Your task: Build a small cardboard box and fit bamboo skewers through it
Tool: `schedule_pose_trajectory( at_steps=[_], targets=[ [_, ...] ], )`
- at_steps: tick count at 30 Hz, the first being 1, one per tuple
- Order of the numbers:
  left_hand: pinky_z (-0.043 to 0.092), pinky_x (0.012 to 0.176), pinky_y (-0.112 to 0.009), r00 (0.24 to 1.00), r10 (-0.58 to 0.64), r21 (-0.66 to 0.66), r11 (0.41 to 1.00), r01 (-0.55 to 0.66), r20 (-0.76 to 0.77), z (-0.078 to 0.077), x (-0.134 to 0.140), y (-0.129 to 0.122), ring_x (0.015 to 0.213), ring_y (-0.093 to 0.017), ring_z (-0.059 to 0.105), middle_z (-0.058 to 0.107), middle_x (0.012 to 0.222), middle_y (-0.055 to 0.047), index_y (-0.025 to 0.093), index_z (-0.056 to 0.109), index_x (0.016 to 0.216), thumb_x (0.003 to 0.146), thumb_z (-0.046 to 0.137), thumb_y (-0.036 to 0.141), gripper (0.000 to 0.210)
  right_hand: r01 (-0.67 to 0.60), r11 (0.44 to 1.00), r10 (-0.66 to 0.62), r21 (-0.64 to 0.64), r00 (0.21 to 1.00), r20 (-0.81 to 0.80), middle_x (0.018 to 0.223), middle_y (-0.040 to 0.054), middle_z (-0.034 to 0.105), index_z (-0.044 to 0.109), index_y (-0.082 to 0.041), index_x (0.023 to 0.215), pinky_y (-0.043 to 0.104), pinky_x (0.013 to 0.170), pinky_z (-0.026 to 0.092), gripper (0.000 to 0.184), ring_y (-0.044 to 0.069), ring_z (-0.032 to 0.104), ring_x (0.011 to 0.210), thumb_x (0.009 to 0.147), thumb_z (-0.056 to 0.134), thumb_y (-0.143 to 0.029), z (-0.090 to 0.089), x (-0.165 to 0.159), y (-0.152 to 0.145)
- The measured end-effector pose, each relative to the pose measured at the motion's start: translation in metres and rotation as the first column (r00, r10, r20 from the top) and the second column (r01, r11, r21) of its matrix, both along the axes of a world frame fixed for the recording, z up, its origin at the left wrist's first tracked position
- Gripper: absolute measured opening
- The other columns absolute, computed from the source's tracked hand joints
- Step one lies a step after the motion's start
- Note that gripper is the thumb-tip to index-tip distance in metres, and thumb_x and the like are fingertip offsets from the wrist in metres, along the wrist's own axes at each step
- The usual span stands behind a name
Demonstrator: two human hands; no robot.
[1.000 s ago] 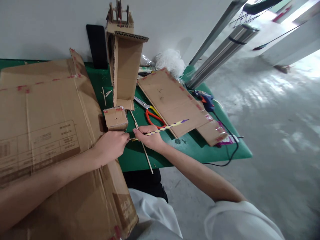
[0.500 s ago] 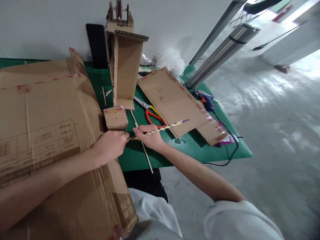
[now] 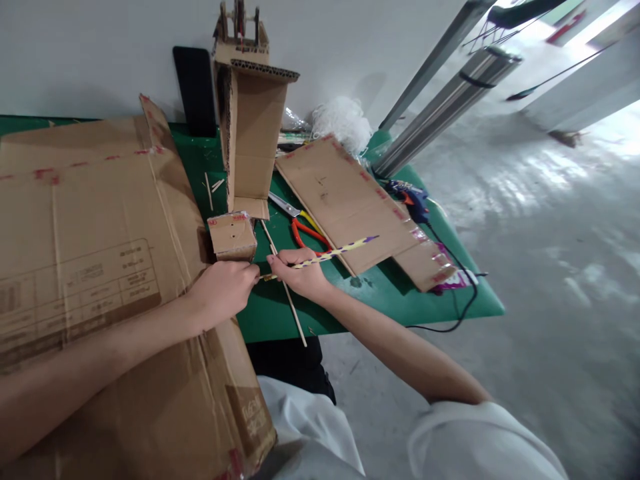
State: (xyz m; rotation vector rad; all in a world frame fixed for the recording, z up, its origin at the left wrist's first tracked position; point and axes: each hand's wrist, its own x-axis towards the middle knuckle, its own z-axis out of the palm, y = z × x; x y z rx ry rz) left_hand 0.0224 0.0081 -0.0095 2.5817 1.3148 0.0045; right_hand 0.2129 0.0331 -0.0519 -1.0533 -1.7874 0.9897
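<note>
My right hand (image 3: 300,272) is closed around a yellow pencil with purple spots (image 3: 350,247), whose dark tapered end points right. The pencil's other end reaches my left hand (image 3: 227,288). My left fingers are pinched together there, and what lies between them is too small to make out. A thin wooden stick (image 3: 295,313) passes below the right hand, down toward the table's front edge. Just beyond the left hand sits a small cardboard box (image 3: 233,237) with small holes in its top. Scissors with orange and yellow handles (image 3: 307,233) lie behind the right hand.
A tall cardboard structure (image 3: 257,133) stands at the back beside a black phone-like slab (image 3: 195,90). A large cardboard box (image 3: 100,220) fills the left. Cardboard sheets (image 3: 345,200), white string (image 3: 343,123) and a corded glue gun (image 3: 415,200) lie on the green table (image 3: 320,323).
The pencil's tapered end has shifted very slightly upward. Both hands keep almost the same place and grip.
</note>
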Motion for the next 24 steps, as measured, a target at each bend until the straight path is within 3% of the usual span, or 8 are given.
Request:
schedule_pose_trajectory(
  at_steps=[7,12,17,21,24],
  targets=[
    [0.054,0.066,-0.031,1.000,0.000,0.004,1.000,0.000,0.001,-0.0007,0.0009,0.0001,0.080,-0.024,0.074,0.075,0.086,-0.009,0.014,0.069,0.090,0.098,0.048,0.015,0.023,0.066,0.998,-0.066,-0.003,0.998,-0.005,0.048,-0.0039,0.039,0.032,-0.022,0.050,0.027,0.048,0.027,0.057,0.009,0.034,0.049,0.093,0.058,-0.050,0.0011,-0.0011,-0.0005],
    [0.054,0.066,-0.032,1.000,0.003,0.001,1.000,-0.003,-0.006,0.0004,0.0012,0.0000,0.081,-0.025,0.074,0.075,0.086,-0.009,0.015,0.069,0.090,0.098,0.048,0.016,0.023,0.004,1.000,-0.004,-0.002,1.000,-0.001,0.046,-0.0040,0.038,0.031,-0.022,0.049,0.027,0.048,0.027,0.057,0.008,0.034,0.048,0.093,0.057,-0.048,0.0012,-0.0006,-0.0002],
    [0.054,0.066,-0.031,1.000,0.001,0.009,1.000,-0.001,-0.017,0.0016,0.0011,0.0001,0.081,-0.024,0.074,0.075,0.085,-0.009,0.014,0.070,0.089,0.098,0.049,0.016,0.023,0.067,0.997,-0.067,-0.029,0.998,-0.005,0.047,-0.0036,0.039,0.031,-0.022,0.051,0.027,0.047,0.027,0.059,0.009,0.034,0.048,0.093,0.057,-0.054,0.0018,-0.0010,0.0001],
    [0.054,0.066,-0.031,1.000,0.002,-0.003,1.000,-0.002,-0.010,0.0034,0.0011,-0.0003,0.081,-0.024,0.074,0.076,0.087,-0.009,0.015,0.070,0.090,0.098,0.048,0.016,0.024,0.007,1.000,-0.007,-0.023,1.000,0.002,0.046,-0.0038,0.038,0.029,-0.022,0.050,0.027,0.047,0.026,0.061,0.008,0.033,0.048,0.092,0.057,-0.056,0.0020,-0.0011,0.0005],
    [0.055,0.067,-0.031,1.000,0.007,-0.011,1.000,-0.008,-0.019,0.0042,0.0013,-0.0002,0.081,-0.024,0.074,0.076,0.087,-0.009,0.015,0.070,0.090,0.099,0.047,0.016,0.024,0.036,0.999,-0.037,-0.029,0.999,-0.007,0.046,-0.0033,0.040,0.032,-0.022,0.049,0.026,0.047,0.027,0.059,0.008,0.035,0.048,0.092,0.057,-0.055,0.0016,-0.0010,0.0006]
  ],
)
